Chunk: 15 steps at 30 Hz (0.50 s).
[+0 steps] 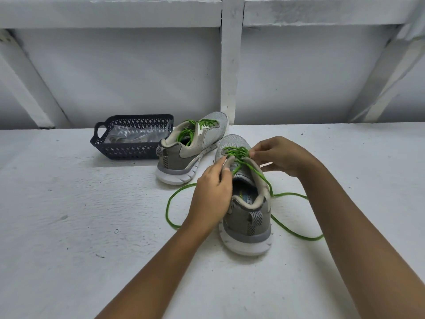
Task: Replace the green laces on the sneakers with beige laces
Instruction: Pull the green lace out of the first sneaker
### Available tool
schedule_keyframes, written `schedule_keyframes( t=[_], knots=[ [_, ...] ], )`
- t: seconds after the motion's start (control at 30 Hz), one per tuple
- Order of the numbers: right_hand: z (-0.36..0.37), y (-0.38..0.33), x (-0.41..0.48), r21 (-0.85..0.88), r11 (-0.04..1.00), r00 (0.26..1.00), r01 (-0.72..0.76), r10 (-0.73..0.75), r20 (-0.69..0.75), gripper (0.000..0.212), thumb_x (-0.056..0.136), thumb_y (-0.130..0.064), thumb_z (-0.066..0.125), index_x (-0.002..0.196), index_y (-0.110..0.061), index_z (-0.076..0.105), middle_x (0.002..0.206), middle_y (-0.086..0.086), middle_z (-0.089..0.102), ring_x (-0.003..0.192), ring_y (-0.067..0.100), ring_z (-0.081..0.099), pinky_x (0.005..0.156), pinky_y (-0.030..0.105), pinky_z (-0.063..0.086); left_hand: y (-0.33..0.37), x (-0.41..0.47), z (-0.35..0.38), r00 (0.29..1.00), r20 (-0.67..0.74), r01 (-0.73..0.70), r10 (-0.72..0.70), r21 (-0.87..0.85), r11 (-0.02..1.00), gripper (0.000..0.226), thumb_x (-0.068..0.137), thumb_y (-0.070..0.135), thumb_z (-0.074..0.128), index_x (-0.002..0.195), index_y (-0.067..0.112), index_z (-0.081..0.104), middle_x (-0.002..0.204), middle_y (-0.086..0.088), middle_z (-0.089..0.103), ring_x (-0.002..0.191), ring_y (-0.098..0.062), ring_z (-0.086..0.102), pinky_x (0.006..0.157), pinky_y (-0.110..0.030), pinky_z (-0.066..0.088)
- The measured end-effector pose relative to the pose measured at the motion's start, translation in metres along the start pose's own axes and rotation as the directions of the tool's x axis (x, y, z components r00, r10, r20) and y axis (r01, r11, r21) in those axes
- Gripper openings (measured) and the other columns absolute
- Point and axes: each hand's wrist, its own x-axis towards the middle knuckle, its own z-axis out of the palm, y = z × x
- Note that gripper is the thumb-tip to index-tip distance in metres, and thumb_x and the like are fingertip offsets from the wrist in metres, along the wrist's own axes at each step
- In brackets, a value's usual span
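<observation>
A: Hands?
B: L hand (212, 192) pinches near sneaker's (250, 226) left flap; R hand (280, 155) pinches green lace (238, 154) just right of it.
A: And the other sneaker (195, 143)?
B: Beyond L hand, laced green, w/ basket (128, 150) further left.

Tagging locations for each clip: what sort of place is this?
Likely a storage or utility nook: a rough white-painted ledge, bare white beams and wall behind, a dark plastic basket beside sneakers with green laces.

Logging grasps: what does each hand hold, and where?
Left hand holds the near sneaker at its lace opening; right hand pinches the green lace near the toe.
</observation>
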Motion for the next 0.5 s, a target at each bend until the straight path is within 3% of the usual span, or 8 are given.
schedule_keyframes(
  t=[0.1,0.2,0.27,0.33,0.43,0.5],
  knots=[
    [0.0,-0.002,0.002,0.063,0.998,1.0,-0.01,0.008,0.026,0.01,0.09,-0.011,0.061,0.085,-0.003,0.065,0.076,0.009,0.059,0.068,0.014,0.056,0.06,0.02,0.053,0.0,0.0,0.001,1.0,0.0,0.0,0.0,0.008,1.0,0.039,0.1,0.025,0.038,0.136,0.02,0.051,0.14,0.006,0.05,0.131,-0.007,0.041,0.111,-0.026,0.03],
    [0.002,-0.002,0.003,-0.051,0.999,0.998,-0.016,0.019,0.054,0.018,0.089,-0.014,0.063,0.093,0.003,0.067,0.078,0.011,0.061,0.071,0.016,0.057,0.063,0.021,0.054,0.0,-0.001,0.001,1.0,0.004,0.001,-0.001,0.007,1.0,0.039,0.1,0.025,0.038,0.137,0.021,0.05,0.14,0.007,0.05,0.131,-0.007,0.041,0.111,-0.026,0.03],
    [0.001,-0.003,0.005,-0.071,0.997,1.0,-0.002,0.003,0.021,0.012,0.088,-0.01,0.063,0.089,0.002,0.066,0.076,0.01,0.062,0.067,0.015,0.057,0.063,0.022,0.055,0.0,-0.001,0.0,1.0,-0.001,0.001,-0.001,-0.001,1.0,0.038,0.1,0.024,0.038,0.136,0.021,0.051,0.14,0.007,0.05,0.13,-0.006,0.041,0.11,-0.025,0.03],
    [0.0,-0.004,0.007,0.031,1.0,1.0,-0.002,0.003,-0.02,0.012,0.09,-0.008,0.061,0.081,-0.001,0.063,0.073,0.01,0.061,0.059,0.012,0.06,0.058,0.021,0.056,-0.001,-0.001,0.0,1.0,-0.005,0.002,-0.002,-0.011,1.0,0.038,0.1,0.024,0.038,0.135,0.022,0.052,0.139,0.008,0.051,0.129,-0.006,0.042,0.11,-0.024,0.031],
    [-0.001,-0.004,0.011,0.33,0.943,0.994,-0.053,0.081,-0.073,0.017,0.092,-0.007,0.057,0.078,0.001,0.058,0.071,0.012,0.057,0.046,0.01,0.062,0.05,0.021,0.055,-0.001,-0.001,0.0,1.0,-0.003,-0.013,0.013,-0.008,1.0,0.038,0.1,0.022,0.038,0.134,0.022,0.053,0.138,0.008,0.052,0.129,-0.005,0.042,0.11,-0.024,0.031],
    [0.001,-0.002,0.012,0.382,0.92,0.991,-0.088,0.121,-0.063,0.019,0.094,-0.012,0.056,0.08,0.001,0.057,0.07,0.011,0.055,0.045,0.011,0.061,0.05,0.022,0.054,-0.001,-0.001,0.0,1.0,-0.005,-0.016,0.016,0.005,1.0,0.038,0.1,0.022,0.037,0.135,0.023,0.053,0.138,0.008,0.052,0.128,-0.005,0.042,0.107,-0.02,0.031]
  ],
)
